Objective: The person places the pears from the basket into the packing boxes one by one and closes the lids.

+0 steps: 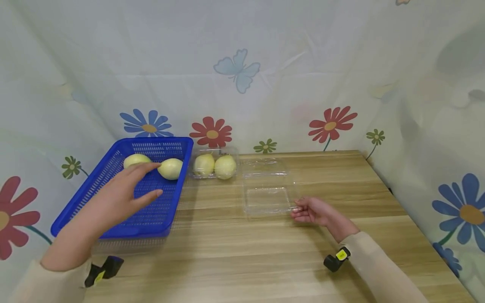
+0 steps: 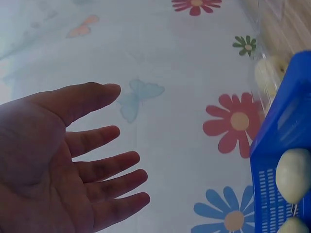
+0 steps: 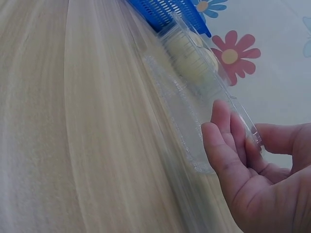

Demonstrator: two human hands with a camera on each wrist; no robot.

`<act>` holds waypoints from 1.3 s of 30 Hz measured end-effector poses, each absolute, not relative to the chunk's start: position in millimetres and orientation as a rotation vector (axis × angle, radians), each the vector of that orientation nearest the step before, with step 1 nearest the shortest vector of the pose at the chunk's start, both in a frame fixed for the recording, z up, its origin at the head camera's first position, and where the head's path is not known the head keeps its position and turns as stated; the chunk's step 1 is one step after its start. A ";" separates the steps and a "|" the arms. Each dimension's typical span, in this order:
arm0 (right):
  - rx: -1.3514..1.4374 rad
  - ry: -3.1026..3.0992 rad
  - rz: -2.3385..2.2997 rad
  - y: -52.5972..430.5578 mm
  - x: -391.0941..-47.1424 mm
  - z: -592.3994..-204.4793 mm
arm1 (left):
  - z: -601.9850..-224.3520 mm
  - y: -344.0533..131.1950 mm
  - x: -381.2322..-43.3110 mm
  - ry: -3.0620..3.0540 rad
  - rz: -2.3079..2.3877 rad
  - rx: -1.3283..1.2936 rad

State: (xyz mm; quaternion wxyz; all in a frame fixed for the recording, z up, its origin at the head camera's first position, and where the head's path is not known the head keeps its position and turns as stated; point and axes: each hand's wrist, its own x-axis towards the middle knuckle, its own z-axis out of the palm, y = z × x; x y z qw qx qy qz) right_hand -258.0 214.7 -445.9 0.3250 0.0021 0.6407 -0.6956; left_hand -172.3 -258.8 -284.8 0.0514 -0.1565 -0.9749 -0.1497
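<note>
My left hand [image 1: 117, 195] hovers over the blue plastic basket [image 1: 172, 219], its fingers extended and thumb apart, holding nothing. Inside the basket lie two pale yellow pears, one [image 1: 137, 160] toward the back left and another [image 1: 170, 169] by the right wall, close to my fingertips in the head view. On the table my right hand [image 1: 312, 211] pinches the front right corner of an open clear plastic box [image 1: 267, 200] between thumb and fingers. The right wrist view shows the thumb on the rim [image 3: 252, 130] of that box. No fruit shows in it.
Between basket and open box stands another clear plastic box [image 1: 236, 153] with two pears [image 1: 225, 167] in it. Everything rests on a wood-grain table [image 1: 235, 261]. Behind it hangs a white cloth [image 1: 280, 105] printed with flowers and butterflies.
</note>
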 end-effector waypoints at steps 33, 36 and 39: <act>-0.065 1.693 -1.742 218.1 -258.6 -440.2 | -347.0 -376.3 -336.0 -3.148 -0.360 -0.120; -0.067 1.688 -1.746 219.0 -258.9 -441.4 | -356.7 -383.4 -339.2 -3.157 -0.409 -0.037; -0.067 1.675 -1.751 220.0 -258.4 -442.2 | -369.0 -390.3 -341.8 -3.176 -0.448 0.058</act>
